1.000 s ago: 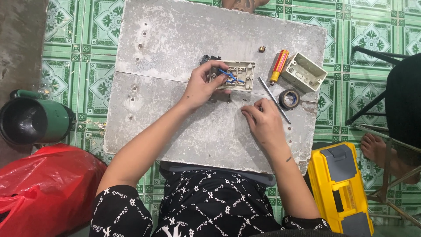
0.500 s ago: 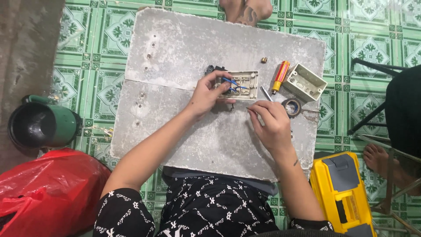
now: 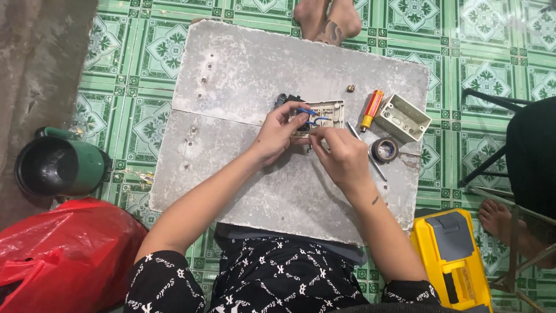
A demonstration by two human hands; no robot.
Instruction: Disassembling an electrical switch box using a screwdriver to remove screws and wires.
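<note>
From my remote seat the largest thing is the grey slab table, scuffed and pitted, lying low over green patterned floor tiles; to its near left sit a red plastic bag and a dark green pot, to its near right a yellow tool case. On the right part of the table lie a cream junction box, a roll of black tape, an orange-handled screwdriver and a thin metal rod just beside the right hand. At the middle of the table sits the work itself: a cream switch plate, back side up, with short blue wires looping out of its dark insert. My left hand is curled round the plate's left edge, fingers pinching it steady; my right hand is closed with its fingertips at the plate's near edge, though I cannot tell whether they pinch a wire or a small part. I judge the plate light and stiff but brittle at its thin rim, so it is best held by the edges, as the left hand does; the wires look springy and thin, better taken near the terminal than at the loop.
</note>
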